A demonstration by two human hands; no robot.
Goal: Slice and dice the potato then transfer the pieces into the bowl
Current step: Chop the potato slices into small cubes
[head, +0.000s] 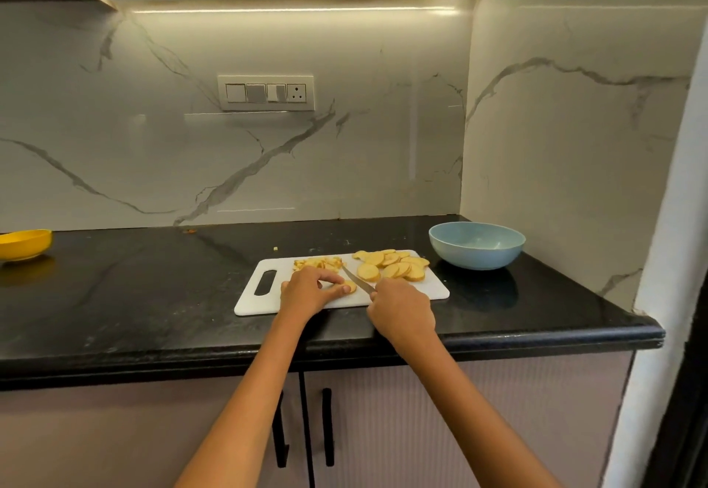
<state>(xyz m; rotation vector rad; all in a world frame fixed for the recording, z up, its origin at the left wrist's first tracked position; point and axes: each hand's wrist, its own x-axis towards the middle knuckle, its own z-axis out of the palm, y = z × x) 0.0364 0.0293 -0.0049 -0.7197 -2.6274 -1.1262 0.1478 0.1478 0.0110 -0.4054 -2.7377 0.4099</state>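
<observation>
Gripped in the right hand [402, 313] is the handle of a knife [358, 281], the fingers curled round it; the blade runs away and to the left, its tip reaching toward the diced pile. Just left of the blade, a single potato slice [349, 288] is pinned flat on the white cutting board [433, 288] under the fingertips of the left hand [306, 290], whose fingers are bent over it. The slice thus lies between the two hands, touching the left and just beside the blade, so the coming cut is judged to fall across it close to those fingertips. Beyond the left hand, a small heap of diced pieces [318, 263] is seen at the board's far edge. Right of the blade, the uncut slices [390, 263] are fanned out, pale yellow with browner rims, overlapping one another. Farther right, off the board on the black counter [134, 276], the blue bowl [476, 245] stands, apparently empty, nearer the right hand.
</observation>
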